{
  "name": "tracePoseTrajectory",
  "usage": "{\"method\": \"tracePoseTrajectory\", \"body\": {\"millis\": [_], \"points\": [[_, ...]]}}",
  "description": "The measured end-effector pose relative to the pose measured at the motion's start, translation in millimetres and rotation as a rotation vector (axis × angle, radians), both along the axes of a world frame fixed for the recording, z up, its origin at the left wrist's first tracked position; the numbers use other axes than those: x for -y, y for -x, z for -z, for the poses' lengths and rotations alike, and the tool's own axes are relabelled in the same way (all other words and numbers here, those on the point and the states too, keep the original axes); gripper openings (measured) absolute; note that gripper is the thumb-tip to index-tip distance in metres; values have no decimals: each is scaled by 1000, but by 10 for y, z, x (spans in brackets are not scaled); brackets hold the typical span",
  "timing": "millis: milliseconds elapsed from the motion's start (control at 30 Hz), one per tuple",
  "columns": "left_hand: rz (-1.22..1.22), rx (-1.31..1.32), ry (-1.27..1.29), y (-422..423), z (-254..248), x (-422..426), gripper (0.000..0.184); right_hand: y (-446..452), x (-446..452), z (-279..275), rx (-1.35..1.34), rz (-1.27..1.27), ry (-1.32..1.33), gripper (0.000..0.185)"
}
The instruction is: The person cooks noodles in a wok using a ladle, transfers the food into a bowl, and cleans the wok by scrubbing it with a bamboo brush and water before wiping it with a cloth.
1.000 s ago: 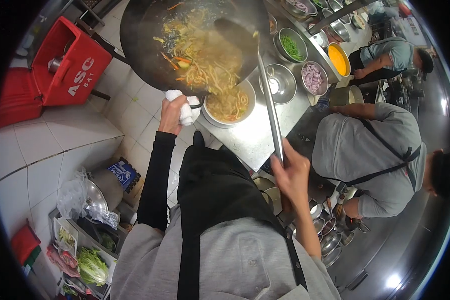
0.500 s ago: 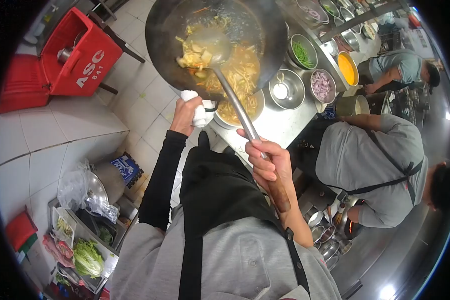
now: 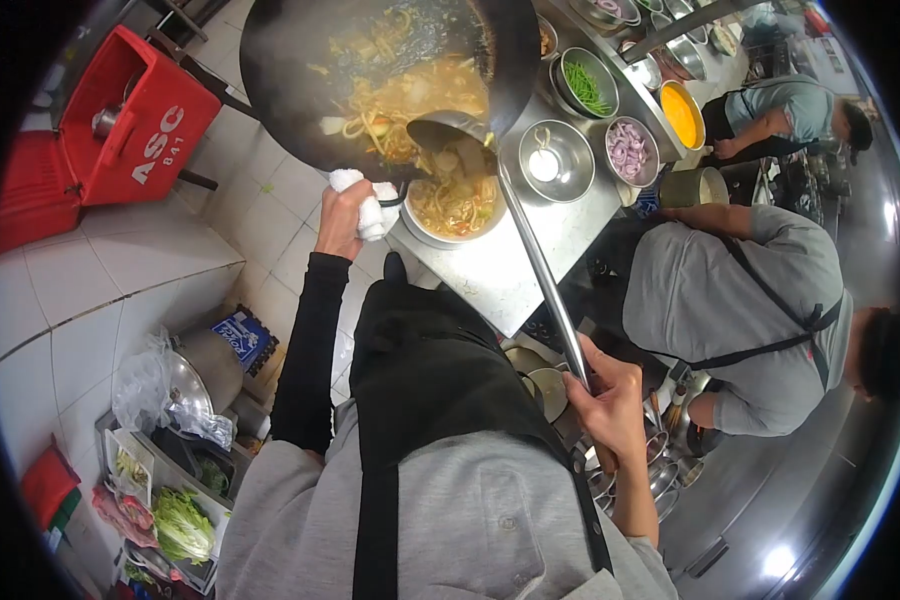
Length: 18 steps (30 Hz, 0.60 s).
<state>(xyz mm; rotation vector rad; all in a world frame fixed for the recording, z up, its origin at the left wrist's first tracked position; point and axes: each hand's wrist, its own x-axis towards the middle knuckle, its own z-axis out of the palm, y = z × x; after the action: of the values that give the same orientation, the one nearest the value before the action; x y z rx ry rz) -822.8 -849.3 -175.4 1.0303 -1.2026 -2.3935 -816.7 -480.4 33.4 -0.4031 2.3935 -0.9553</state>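
My left hand (image 3: 342, 218) is wrapped round a white cloth (image 3: 371, 212) at the near rim of a large dark wok (image 3: 280, 90). Noodles and vegetables in broth (image 3: 410, 95) lie in the wok. My right hand (image 3: 610, 392) grips the long metal handle of a ladle (image 3: 545, 265). The ladle's bowl is tilted at the wok's near right edge, above a white bowl (image 3: 492, 222) that holds noodles and broth. The white bowl stands on the steel table (image 3: 510, 296), just below the wok's rim.
An empty-looking steel bowl (image 3: 570, 165), green beans (image 3: 585, 88), sliced onions (image 3: 626, 148) and orange liquid (image 3: 681, 116) stand to the right. Two co-workers (image 3: 735, 290) are farther right. A red box (image 3: 135, 125) and lettuce (image 3: 183, 525) are at left.
Compared with half a second ago, the ladle has moved from the wok's middle to its edge over the white bowl. My right hand has moved right and nearer to me. The view has shifted.
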Motion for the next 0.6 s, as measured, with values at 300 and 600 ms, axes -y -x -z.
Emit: {"method": "tracePoseTrajectory", "body": {"millis": [300,600], "points": [[12,-19,12,15,-166,-74,15,128,439,424,-9,197,106,53],[45,-28,20,113,-321,-267,11,237,902,276,974,465,679,42]]}}
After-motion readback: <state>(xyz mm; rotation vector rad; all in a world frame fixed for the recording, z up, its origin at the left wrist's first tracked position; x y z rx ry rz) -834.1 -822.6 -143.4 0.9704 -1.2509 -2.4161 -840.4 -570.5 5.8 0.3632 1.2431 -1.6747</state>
